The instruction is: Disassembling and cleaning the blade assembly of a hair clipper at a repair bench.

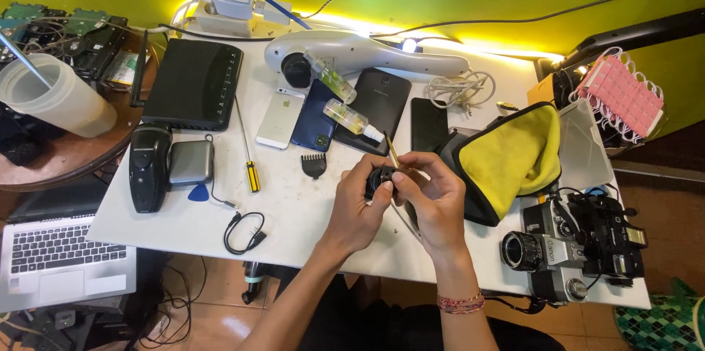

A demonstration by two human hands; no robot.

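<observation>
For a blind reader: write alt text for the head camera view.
Two hands, the left hand and right hand, hold a small black round part and a thin stick tool over a cluttered white table. Around them lie phones, a yellow-handled screwdriver, a yellow-lined pouch and an old camera.

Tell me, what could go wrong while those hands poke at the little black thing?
The left hand grips a small black part in the air over the table, while the right hand works a thin stick into it. The stick might slip and scratch the part or jab a finger. If the part drops, it may bounce off the table's near edge. The camera also sits close to that edge, where an elbow might knock it.
</observation>
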